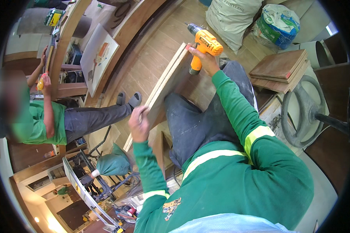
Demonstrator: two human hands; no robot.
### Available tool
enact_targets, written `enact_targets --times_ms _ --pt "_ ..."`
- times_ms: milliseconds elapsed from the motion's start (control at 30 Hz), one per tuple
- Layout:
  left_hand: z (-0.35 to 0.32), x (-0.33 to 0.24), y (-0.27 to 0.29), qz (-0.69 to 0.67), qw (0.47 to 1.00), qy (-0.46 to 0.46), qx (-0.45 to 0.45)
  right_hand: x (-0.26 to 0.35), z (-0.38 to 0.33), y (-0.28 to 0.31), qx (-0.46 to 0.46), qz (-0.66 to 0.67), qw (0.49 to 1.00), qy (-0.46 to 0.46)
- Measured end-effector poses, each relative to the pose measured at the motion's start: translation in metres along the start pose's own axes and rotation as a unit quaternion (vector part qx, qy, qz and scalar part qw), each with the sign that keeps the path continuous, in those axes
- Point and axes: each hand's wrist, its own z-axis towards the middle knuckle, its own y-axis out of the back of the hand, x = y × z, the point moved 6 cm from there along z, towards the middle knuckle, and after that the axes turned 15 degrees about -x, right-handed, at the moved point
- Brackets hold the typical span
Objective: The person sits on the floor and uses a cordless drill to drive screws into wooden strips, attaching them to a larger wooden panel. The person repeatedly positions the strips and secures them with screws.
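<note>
My right hand [207, 61] is wrapped round the grip of an orange cordless drill [208, 42], whose dark chuck points up and to the left. Just beside that hand is the far end of a wooden panel [162, 88], standing on edge in front of my legs, with pale layered edges showing. My left hand [139, 123] is over the panel's nearer part, its fingers pinched together and slightly blurred. Whatever they hold, if anything, is too small to name.
A co-worker in a green shirt [46, 122] stands at a wooden bench on the left, holding a yellow-orange tool. Stacked brown boards [280, 66] and a grey wheel [293, 112] are on my right. Sacks [233, 19] stand ahead; a table saw [91, 198] is at lower left.
</note>
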Motion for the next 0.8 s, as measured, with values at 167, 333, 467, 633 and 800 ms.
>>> enact_targets --times_ms 167,333,467,633,800 --pt "0.067 -0.034 -0.119 0.015 0.97 -0.233 0.07 -0.002 0.002 -0.001 -0.01 0.005 1.0 -0.018" --pt "0.077 0.004 -0.184 0.054 0.96 -0.232 0.149 0.005 -0.004 -0.009 0.01 0.028 0.999 -0.032" --pt "0.087 0.004 -0.201 0.082 0.962 -0.223 0.135 0.008 -0.003 -0.006 0.024 0.002 0.999 -0.027" --pt "0.089 0.014 -0.211 0.098 0.956 -0.265 0.083 0.009 -0.01 -0.002 -0.015 -0.004 1.0 -0.006" --pt "0.095 0.017 -0.21 0.074 0.958 -0.265 0.077 -0.006 -0.065 0.037 -0.039 -0.047 0.993 -0.106"
